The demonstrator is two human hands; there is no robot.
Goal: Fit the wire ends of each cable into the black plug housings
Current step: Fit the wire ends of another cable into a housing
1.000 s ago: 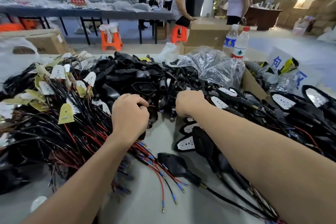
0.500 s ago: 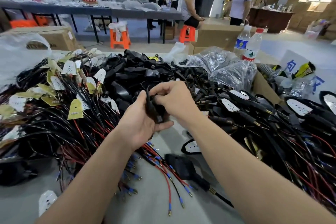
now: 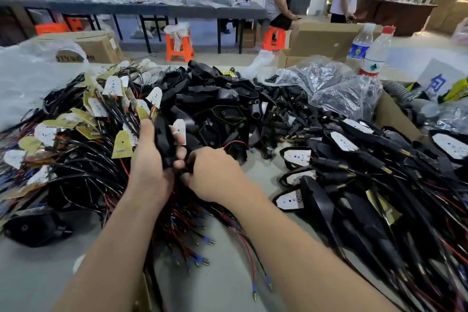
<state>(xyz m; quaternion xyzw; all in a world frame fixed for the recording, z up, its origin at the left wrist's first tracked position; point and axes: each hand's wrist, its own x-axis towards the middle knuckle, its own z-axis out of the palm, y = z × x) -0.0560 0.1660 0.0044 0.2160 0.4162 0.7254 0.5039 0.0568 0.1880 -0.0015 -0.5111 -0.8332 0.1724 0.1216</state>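
Note:
My left hand [image 3: 149, 167] grips a black plug housing [image 3: 163, 139] upright, with a white tagged board showing behind its fingers. Touching it from the right, my right hand [image 3: 215, 175] pinches a thin red wire [image 3: 234, 143] that loops up past its knuckles. Below both hands, red and black cable ends with blue-sleeved terminals [image 3: 200, 258] spread over the grey table [image 3: 38, 273]. A heap of loose black housings [image 3: 217, 99] lies just beyond the hands.
Tagged cable bundles [image 3: 76, 134] pile up at the left, finished black assemblies [image 3: 367, 172] at the right. Clear plastic bags [image 3: 336, 88] and two water bottles [image 3: 374, 53] stand at the back right. Several people stand or sit by far tables.
Both hands came back from the pile and met at the centre. The left now holds a housing upright, and the right has taken hold of a red wire beside it.

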